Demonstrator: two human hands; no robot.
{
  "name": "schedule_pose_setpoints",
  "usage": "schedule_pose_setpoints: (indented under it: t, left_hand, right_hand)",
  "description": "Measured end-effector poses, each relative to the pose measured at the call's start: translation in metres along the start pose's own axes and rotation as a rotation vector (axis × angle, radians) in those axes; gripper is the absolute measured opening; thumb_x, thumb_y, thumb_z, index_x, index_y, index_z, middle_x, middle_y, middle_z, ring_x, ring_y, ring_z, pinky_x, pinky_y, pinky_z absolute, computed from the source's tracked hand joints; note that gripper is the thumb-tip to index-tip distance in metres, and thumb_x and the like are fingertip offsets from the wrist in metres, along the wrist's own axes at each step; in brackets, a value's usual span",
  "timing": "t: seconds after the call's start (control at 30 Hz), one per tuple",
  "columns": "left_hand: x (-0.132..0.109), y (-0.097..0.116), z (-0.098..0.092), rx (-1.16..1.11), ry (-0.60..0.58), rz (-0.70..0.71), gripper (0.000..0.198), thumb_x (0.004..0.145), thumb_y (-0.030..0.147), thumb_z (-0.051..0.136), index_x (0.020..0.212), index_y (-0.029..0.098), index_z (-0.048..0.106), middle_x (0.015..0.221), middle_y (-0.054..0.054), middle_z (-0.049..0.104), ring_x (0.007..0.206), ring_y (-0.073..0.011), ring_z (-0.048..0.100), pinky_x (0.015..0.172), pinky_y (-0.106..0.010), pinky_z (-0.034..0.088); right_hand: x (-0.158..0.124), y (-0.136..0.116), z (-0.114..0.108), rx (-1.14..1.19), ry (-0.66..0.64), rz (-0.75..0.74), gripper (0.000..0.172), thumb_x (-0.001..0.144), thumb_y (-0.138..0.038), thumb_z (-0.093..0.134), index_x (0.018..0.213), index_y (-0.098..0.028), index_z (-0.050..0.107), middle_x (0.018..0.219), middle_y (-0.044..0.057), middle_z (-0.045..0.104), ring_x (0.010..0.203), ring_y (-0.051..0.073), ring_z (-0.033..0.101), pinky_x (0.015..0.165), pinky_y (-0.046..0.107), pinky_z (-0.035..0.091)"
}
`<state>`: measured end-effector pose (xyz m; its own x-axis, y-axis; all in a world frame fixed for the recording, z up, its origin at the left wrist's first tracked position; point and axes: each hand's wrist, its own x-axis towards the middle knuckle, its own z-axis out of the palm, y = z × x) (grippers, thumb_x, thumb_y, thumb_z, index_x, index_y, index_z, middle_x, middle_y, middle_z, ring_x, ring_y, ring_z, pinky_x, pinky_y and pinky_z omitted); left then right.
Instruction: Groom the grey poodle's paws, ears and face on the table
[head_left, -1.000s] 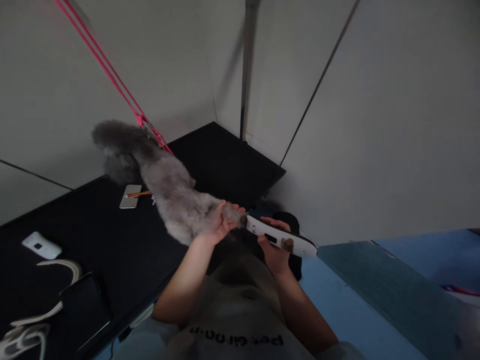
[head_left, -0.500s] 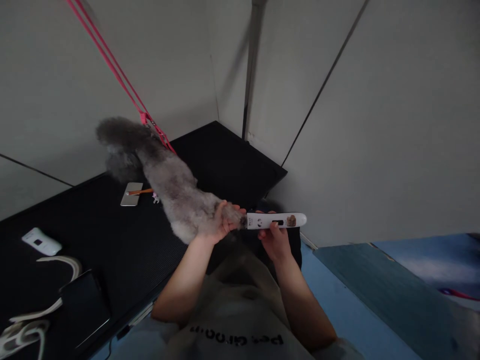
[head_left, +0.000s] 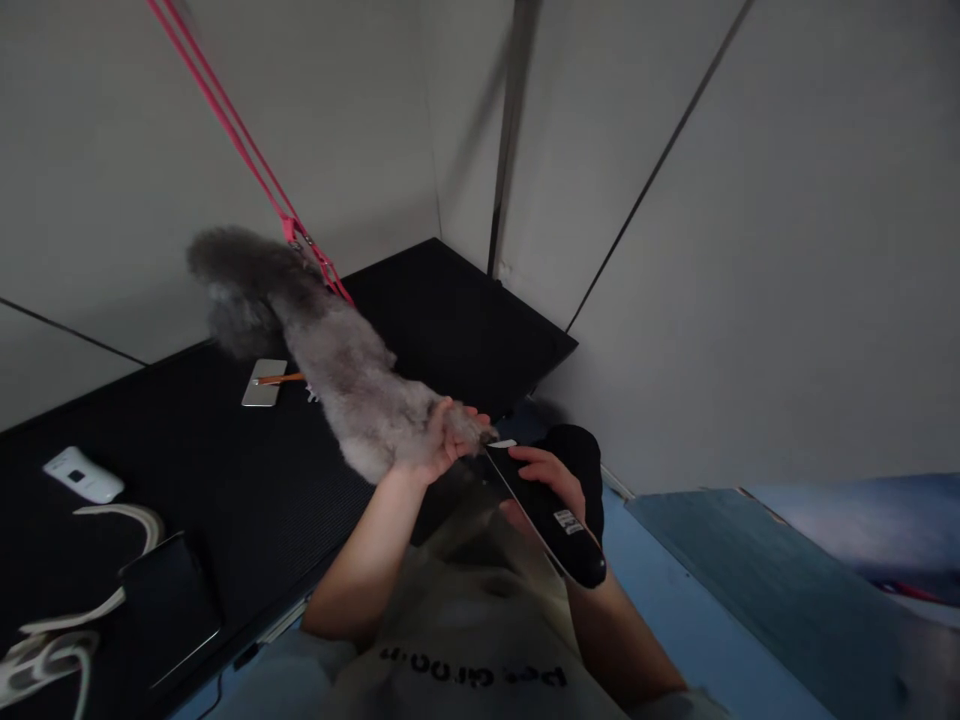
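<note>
A grey fluffy dog (head_left: pixel 345 370) is on a black grooming table (head_left: pixel 450 320), held by a pink leash (head_left: pixel 240 140) from above. Its paw (head_left: pixel 466 430) lies in my left hand (head_left: pixel 435 458), whose fingers wrap around it from below. In my right hand (head_left: pixel 553 475) is a pet hair clipper (head_left: pixel 544 520), its black back with a label facing up. The clipper's head end is right at the paw's tip; whether it touches cannot be made out. Part of my right hand is hidden behind the clipper.
Left on the table are a white device (head_left: pixel 84 475), a dark phone-like slab (head_left: pixel 171 605), a pale curved band (head_left: pixel 146 525) and white looped cable-like pieces (head_left: pixel 52 660). A silver flat case (head_left: pixel 264 383) with an orange-handled tool lies beside the dog. Grey walls (head_left: pixel 750 250) stand close behind.
My right hand has rolled the clipper over: its white face was up, now its black back shows. The clipper's rear end has swung toward my body. My left hand keeps the paw in place.
</note>
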<state>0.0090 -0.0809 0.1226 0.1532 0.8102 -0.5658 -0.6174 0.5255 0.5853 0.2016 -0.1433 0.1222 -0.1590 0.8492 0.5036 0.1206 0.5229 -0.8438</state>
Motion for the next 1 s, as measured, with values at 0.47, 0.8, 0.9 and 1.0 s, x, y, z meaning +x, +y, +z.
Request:
schedule_pose_setpoints:
  t: [0.47,0.8,0.9,1.0]
  left_hand:
    - [-0.005,0.001,-0.001,0.012,0.030,0.017,0.046,0.100,0.041,0.036,0.078,0.016,0.067,0.081,-0.010,0.074,0.071,-0.0186,0.071,0.066,-0.029,0.056]
    - [0.008,-0.006,-0.009,-0.011,0.093,0.223,0.041,0.099,0.034,0.041,0.072,0.019,0.068,0.081,-0.008,0.074,0.079,-0.0193,0.071,0.079,-0.030,0.053]
    - [0.024,-0.015,-0.016,-0.003,0.204,0.322,0.026,0.094,0.031,0.054,0.077,0.016,0.067,0.082,-0.009,0.073,0.082,-0.0195,0.070,0.081,-0.028,0.051]
    - [0.037,-0.020,-0.022,-0.080,0.250,0.363,0.010,0.088,0.025,0.063,0.082,0.017,0.064,0.080,-0.004,0.072,0.086,-0.0173,0.069,0.086,-0.028,0.049]
  right_hand:
    - [0.000,0.007,-0.002,0.216,-0.046,0.224,0.039,0.066,-0.032,0.084,0.096,-0.029,0.060,0.097,0.004,0.073,0.088,0.024,0.068,0.081,0.040,0.054]
    - [-0.003,0.048,0.014,0.416,0.210,0.489,0.027,0.072,-0.041,0.076,0.085,-0.025,0.059,0.074,0.000,0.071,0.076,0.022,0.068,0.079,0.040,0.054]
    - [-0.010,0.071,0.019,0.630,0.326,0.713,0.036,0.074,-0.053,0.072,0.090,-0.023,0.059,0.069,-0.001,0.070,0.065,0.021,0.068,0.067,0.037,0.056]
    - [-0.011,0.092,0.025,0.635,0.273,0.820,0.042,0.073,-0.057,0.071,0.093,-0.022,0.060,0.078,0.002,0.073,0.062,0.021,0.068,0.057,0.034,0.055]
